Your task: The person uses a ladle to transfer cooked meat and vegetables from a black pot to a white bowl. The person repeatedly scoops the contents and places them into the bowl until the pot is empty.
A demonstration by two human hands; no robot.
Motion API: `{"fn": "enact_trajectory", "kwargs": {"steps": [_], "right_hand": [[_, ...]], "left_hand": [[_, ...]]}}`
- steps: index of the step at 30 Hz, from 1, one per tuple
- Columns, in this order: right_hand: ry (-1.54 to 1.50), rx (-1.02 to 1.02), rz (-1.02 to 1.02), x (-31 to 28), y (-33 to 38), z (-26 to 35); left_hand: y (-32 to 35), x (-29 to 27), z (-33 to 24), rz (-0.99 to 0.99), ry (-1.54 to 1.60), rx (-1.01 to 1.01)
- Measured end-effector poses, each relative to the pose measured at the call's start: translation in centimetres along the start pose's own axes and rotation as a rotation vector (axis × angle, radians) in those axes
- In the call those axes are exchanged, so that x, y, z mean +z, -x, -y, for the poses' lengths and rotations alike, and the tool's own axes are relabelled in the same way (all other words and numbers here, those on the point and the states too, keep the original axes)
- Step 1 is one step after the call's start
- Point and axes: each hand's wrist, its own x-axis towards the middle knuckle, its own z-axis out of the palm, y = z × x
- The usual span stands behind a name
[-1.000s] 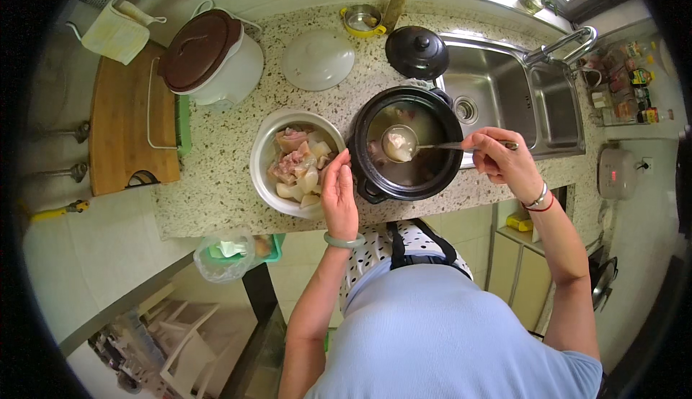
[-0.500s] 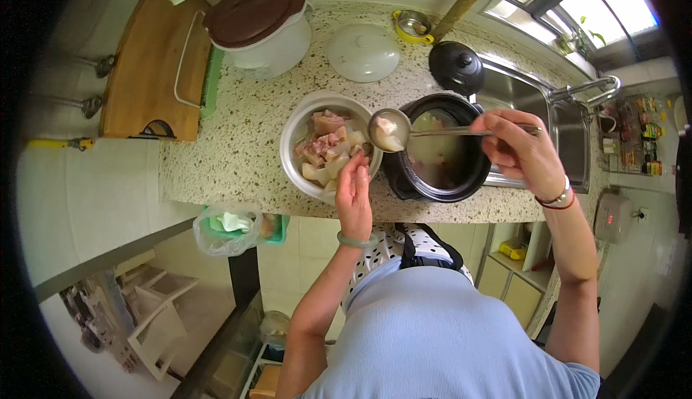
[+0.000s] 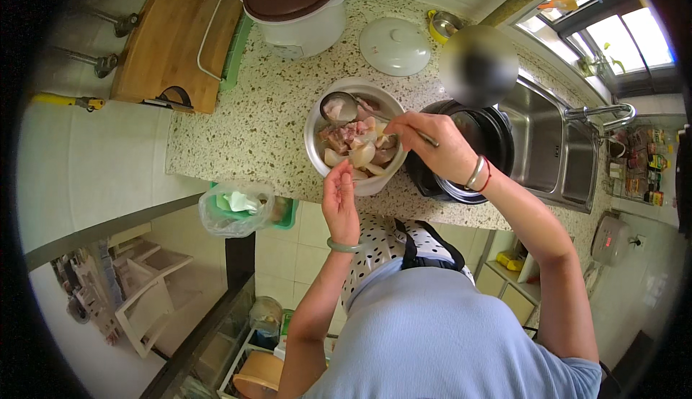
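My right hand (image 3: 440, 143) is closed round the handle of a metal ladle (image 3: 340, 108), whose bowl is over the far left part of a white pot (image 3: 311, 143). A pale piece lies in the ladle. Pink meat chunks (image 3: 344, 138) and pale, cream-coloured chunks (image 3: 362, 154) fill much of the white pot. My left hand (image 3: 340, 201) is at the near rim of that pot, palm turned up and fingers stretched, with nothing seen in it. Beneath my right hand and wrist stands a black pot (image 3: 502, 139), its inside mostly hidden.
Behind the white pot lie a white lid (image 3: 395, 46) and a white cooker with a brown lid (image 3: 295, 28). A dark, blurred round shape (image 3: 479, 67) is beside the sink (image 3: 537, 121). A wooden board (image 3: 176, 46) stands at left; a bagged bin (image 3: 241, 208) hangs below the counter.
My right hand has carried the ladle left, from between the two pots to over the white pot. My left hand has drawn back slightly to the near rim. The whole view has shifted.
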Motion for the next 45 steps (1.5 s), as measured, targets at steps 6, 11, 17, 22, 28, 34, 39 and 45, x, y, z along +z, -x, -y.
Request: {"fn": "enact_trajectory", "kwargs": {"steps": [6,11,17,22,28,34,39,45], "right_hand": [[0.577,-0.490,0.146,1.7,0.2,-2.4],[0.986,-0.613,0.179,3.4,1.8,-2.1],[1.019,-0.617,0.136,4.2,2.4,-2.9],[0.847,-0.581,0.009,3.2,2.3,-2.4],[0.001,-0.106,-0.261,-1.2,6.0,0.6],[-0.399,0.265,-0.608,-9.5,14.4,2.7],[-0.362,0.497,-0.570,-10.6,17.8,0.6],[-0.191,0.562,-0.518,-6.9,14.5,-3.3]], "left_hand": [[-0.1,-0.5,0.1,-0.003,0.017,-0.009],[-0.4,-0.5,-0.3,0.012,-0.013,-0.018],[-0.8,0.0,-0.7,-0.002,-0.027,-0.017],[-1.0,0.6,-0.6,-0.013,-0.021,-0.006],[-1.2,2.2,-0.5,0.055,-0.122,0.021],[-1.0,5.5,-0.6,0.212,-0.164,0.042],[-1.1,8.0,0.3,0.347,-0.206,0.030],[-1.2,8.6,1.8,0.428,-0.284,0.052]]}}
